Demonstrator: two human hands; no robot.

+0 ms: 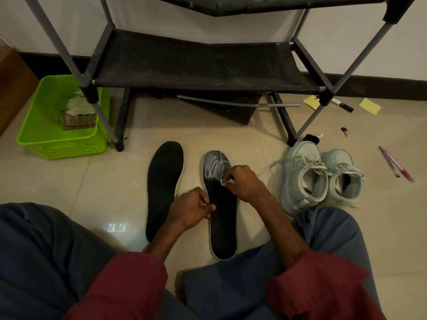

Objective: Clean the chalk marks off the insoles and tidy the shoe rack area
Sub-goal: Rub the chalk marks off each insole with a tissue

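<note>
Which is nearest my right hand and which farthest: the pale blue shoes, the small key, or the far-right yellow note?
From the right hand:
1. Pale blue shoes, just to its right.
2. Small key, beyond the shoes.
3. Yellow note, farthest, toward the wall.

Floor: plain black insole; beside it chalked insole, scribbles at toe, left hand pinching its edge, right hand pinching a small white piece against it. Behind: black shoe rack; green basket left; pale sneakers right.
</note>
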